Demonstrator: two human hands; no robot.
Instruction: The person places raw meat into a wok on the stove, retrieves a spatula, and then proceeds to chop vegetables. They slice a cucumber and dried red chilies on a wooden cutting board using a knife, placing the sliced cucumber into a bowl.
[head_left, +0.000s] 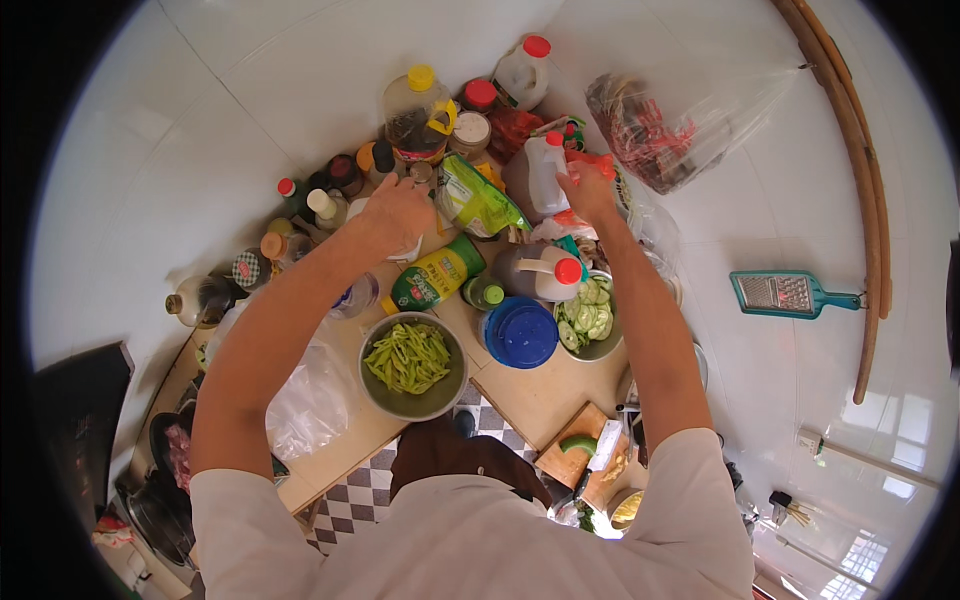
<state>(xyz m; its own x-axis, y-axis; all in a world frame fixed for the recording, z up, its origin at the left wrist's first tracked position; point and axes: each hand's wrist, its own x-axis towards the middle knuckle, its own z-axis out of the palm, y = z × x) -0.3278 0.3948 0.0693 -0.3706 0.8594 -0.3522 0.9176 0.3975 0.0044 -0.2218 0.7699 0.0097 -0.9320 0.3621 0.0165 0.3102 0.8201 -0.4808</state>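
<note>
My left hand (401, 214) reaches over a white container (409, 253), its fingertips beside a small round lid (421, 173); the fingers are partly hidden and I cannot tell whether they hold anything. With my right hand (589, 191) I pinch a red plastic bag (600, 162), close to a red-capped plastic jug (541, 172). Between my hands lies a green-and-white packet (476, 196). Nearer to me are a green-and-yellow squeeze bottle (435, 276) on its side and a metal bowl of sliced green vegetable (407, 358).
A blue-lidded tub (521, 334), a red-capped jug (536, 271) and a bowl of cucumber slices (589, 315) crowd the counter. A cleaver (604, 444) rests on a wooden cutting board (574, 457). Several bottles line the wall at left. A grater (780, 293) hangs at right.
</note>
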